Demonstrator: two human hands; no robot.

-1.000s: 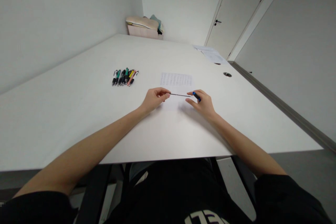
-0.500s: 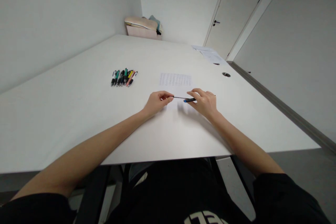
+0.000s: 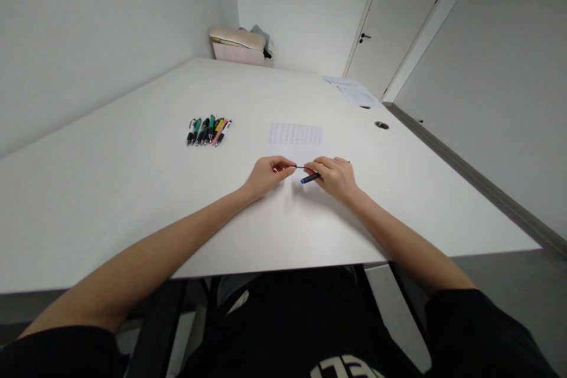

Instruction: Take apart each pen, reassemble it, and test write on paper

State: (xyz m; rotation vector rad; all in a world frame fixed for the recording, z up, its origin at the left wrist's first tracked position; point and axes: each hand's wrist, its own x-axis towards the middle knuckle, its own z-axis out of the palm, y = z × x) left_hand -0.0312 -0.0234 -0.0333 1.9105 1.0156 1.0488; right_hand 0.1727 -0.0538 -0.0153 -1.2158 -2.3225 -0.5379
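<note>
My left hand (image 3: 269, 175) pinches one end of a thin dark pen refill (image 3: 300, 167) between thumb and fingertips, over the near part of the table. Thumb and fingers of my right hand (image 3: 337, 178) close on the refill's other end, so only a short stretch of it shows. Tucked in that same right hand is a black pen barrel (image 3: 310, 178) with a blue end, tilted and pointing down to the left. Just beyond both hands lies a sheet of paper (image 3: 296, 134) with rows of writing; its near part is hard to tell from the white surface.
Several pens (image 3: 208, 131), black, green, yellow, pink and white, lie in a group at the left on the white table (image 3: 133, 189). More papers (image 3: 354, 92) and a round cable grommet (image 3: 381, 126) are at the far right. Behind the table stands a pinkish box (image 3: 239, 54) with cloth on top.
My right hand has moved left toward my left hand, its fingers now closed on the refill. Less of the refill shows. The barrel's blue end has shifted left and dipped lower.
</note>
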